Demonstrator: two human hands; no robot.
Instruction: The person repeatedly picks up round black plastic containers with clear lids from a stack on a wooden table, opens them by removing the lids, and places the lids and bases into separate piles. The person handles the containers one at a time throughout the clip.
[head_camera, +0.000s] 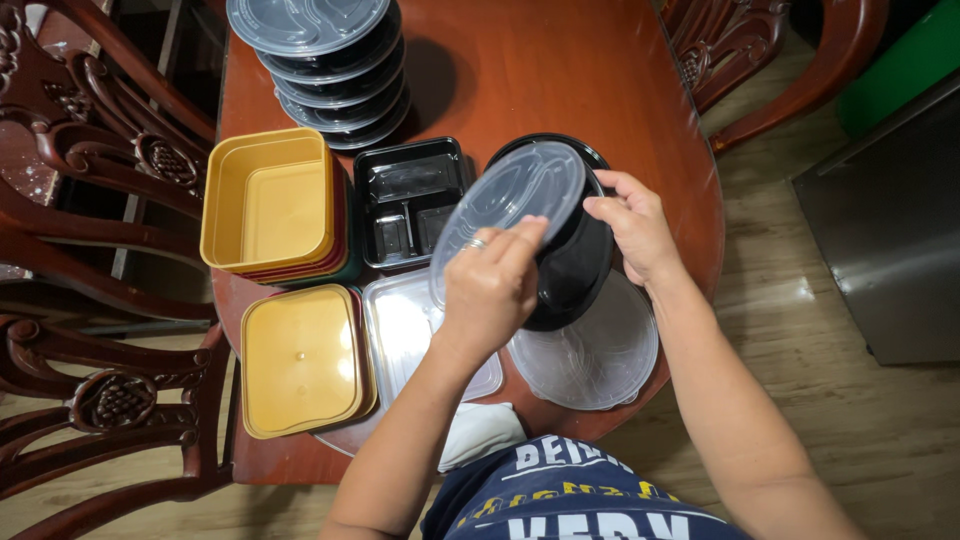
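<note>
Both hands (490, 285) (635, 225) grip clear lid (510, 200) over black bowl (575, 265).

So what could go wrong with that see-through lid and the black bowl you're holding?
The clear lid sits tilted on the black round container, with the left hand and right hand at its edges; it might go on crooked or slip off. The container is lifted and tipped above the loose clear lids near the table edge, so it could perhaps knock them to the floor.

Carved wooden chairs (110, 150), pale plank floor (850, 420).
</note>
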